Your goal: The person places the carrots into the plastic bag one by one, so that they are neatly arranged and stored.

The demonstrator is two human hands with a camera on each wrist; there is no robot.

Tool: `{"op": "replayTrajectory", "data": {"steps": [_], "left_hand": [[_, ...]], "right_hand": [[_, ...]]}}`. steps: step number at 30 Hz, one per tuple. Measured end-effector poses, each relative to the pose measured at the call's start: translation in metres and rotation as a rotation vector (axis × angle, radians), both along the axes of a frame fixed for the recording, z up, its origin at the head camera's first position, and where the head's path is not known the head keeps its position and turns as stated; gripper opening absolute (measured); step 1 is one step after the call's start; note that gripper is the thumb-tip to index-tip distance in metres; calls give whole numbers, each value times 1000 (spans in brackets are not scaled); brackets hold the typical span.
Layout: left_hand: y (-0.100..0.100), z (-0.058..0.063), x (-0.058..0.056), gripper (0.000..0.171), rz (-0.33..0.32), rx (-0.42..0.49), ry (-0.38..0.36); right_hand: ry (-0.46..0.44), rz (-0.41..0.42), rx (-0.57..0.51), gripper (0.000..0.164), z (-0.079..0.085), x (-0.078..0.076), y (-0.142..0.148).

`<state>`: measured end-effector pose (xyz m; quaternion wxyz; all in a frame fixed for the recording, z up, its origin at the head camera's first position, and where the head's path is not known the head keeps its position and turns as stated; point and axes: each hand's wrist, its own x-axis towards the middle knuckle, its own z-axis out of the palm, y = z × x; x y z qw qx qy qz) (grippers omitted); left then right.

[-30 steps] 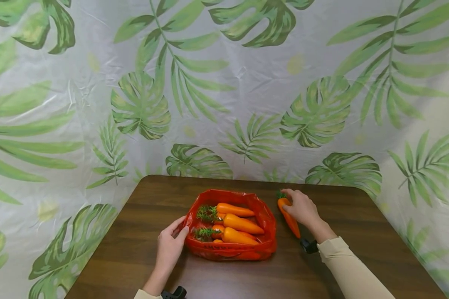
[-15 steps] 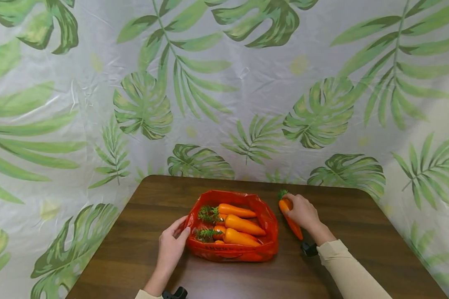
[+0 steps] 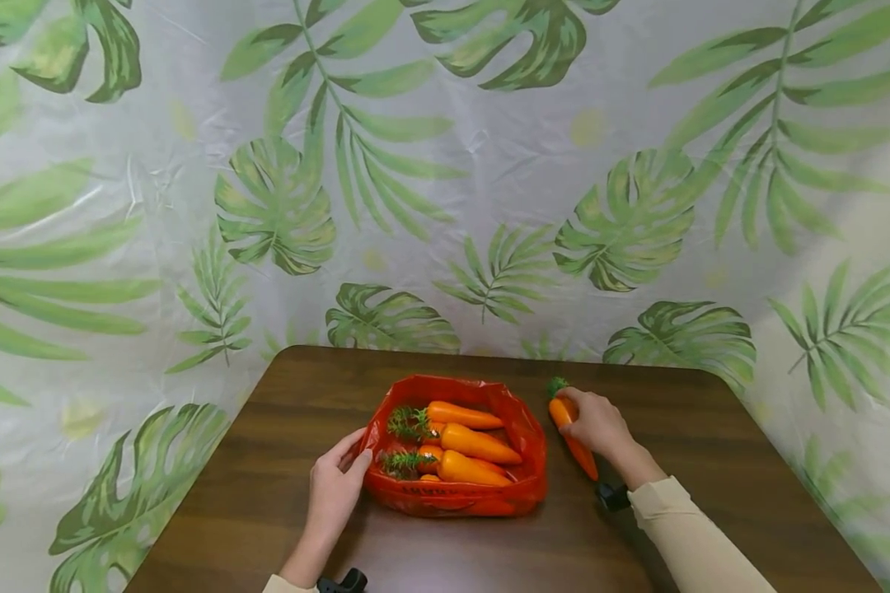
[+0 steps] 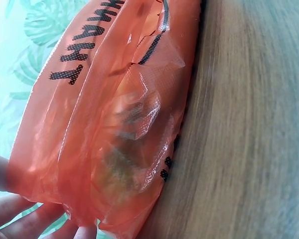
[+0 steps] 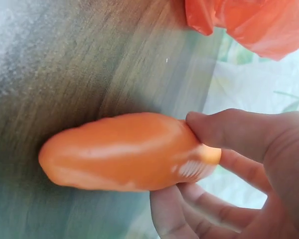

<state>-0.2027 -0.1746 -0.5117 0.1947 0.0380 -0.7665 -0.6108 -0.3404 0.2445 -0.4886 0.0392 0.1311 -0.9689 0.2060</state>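
Note:
A red plastic bag (image 3: 452, 500) stands with its mouth spread wide on the table, and several orange carrots (image 3: 482, 445) with green tops lie inside it. At the bag's left edge my left hand (image 3: 335, 486) pinches the rim between thumb and fingers; the left wrist view shows the thin plastic (image 4: 114, 124) caught in that grip. Right of the bag, my right hand (image 3: 601, 424) holds a single carrot (image 3: 582, 455) near its leafy end. In the right wrist view the thumb and fingers grip this carrot (image 5: 114, 152) from both sides. Its green top is hidden there.
The brown wooden table (image 3: 267, 461) runs back to a curtain (image 3: 489, 181) printed with green leaves. Dark bands (image 3: 612, 496) sit on both wrists.
The right fingers have shifted slightly down along the carrot, and its tip has moved a little toward me. The left hand keeps its hold on the bag's rim.

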Motion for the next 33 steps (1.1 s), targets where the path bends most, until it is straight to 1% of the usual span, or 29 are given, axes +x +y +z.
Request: {"op": "replayTrajectory", "data": {"steps": [4, 12, 18, 24, 33], "left_hand": [[0, 0, 0, 33, -1, 6, -8], [-1, 0, 0, 33, 13, 0, -24], [0, 1, 0, 33, 20, -12, -11], [-1, -2, -1, 33, 20, -16, -15], [-2, -1, -1, 34, 8, -20, -14]], "right_hand": [[-26, -1, 0, 59, 1, 2, 1], [-42, -2, -23, 61, -4, 3, 2], [-31, -4, -41, 60, -5, 3, 3], [-49, -6, -65, 61, -7, 6, 4], [23, -14, -80, 60, -3, 9, 5]]}}
